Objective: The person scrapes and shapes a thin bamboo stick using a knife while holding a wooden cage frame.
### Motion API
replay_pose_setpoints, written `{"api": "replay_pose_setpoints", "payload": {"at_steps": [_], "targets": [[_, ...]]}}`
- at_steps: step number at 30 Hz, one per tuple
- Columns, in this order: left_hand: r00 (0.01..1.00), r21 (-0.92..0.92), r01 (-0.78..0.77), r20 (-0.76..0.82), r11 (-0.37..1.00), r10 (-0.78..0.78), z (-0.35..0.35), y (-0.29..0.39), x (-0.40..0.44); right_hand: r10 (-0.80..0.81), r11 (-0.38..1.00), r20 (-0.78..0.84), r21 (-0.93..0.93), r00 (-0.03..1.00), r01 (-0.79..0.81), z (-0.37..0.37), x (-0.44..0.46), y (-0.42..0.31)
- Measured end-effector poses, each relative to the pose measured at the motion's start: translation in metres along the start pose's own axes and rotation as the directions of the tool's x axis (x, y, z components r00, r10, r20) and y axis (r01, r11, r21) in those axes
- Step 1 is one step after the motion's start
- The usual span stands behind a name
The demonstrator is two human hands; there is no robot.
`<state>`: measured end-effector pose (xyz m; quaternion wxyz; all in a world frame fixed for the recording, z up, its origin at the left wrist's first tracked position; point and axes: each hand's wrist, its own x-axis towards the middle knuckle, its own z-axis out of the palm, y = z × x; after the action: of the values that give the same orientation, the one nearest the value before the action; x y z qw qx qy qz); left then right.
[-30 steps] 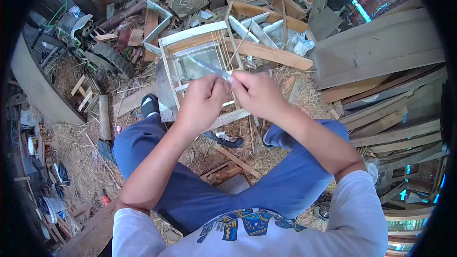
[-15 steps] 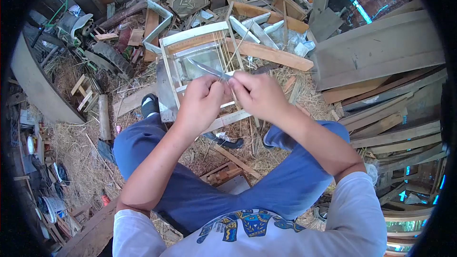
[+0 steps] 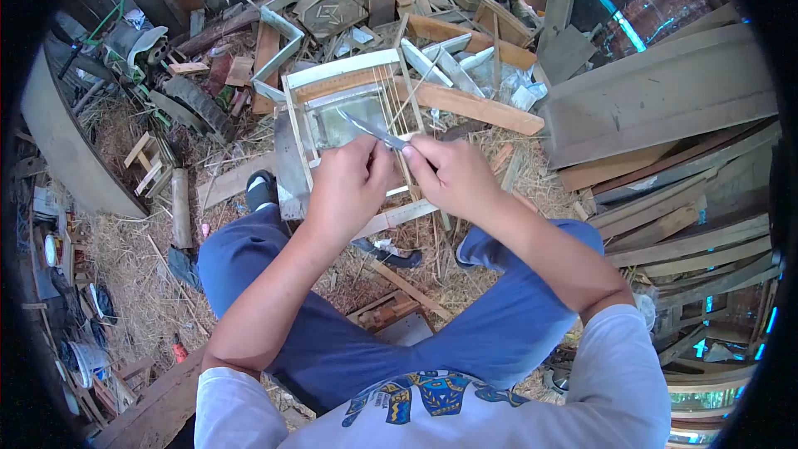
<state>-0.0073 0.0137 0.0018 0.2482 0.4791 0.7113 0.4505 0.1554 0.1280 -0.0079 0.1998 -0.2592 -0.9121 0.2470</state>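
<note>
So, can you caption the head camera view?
Right hand holds a knife close to the left hand, a wooden frame beyond.

At my left I see a dark tyre [image 3: 208, 106] and a round log [image 3: 181, 208]; at my right, a wide grey board [image 3: 661, 96] beside planks [image 3: 694, 241].

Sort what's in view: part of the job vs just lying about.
Part of the job, as far as I can judge:
knife, in the right hand
left hand, curled beside it; contents hidden
probably the thin sticks at the white-railed frame

Apparently just lying about:
brown plank
tyre
log
large grey panel
</note>
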Motion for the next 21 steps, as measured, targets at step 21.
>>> {"api": "replay_pose_setpoints", "payload": {"at_steps": [21], "targets": [[0.992, 0.071, -0.125, -0.002, 0.990, 0.126, 0.001, -0.002, -0.003, 0.246, 0.967, -0.117, 0.096, 0.962, -0.236, -0.028, 0.026, 0.030]]}}
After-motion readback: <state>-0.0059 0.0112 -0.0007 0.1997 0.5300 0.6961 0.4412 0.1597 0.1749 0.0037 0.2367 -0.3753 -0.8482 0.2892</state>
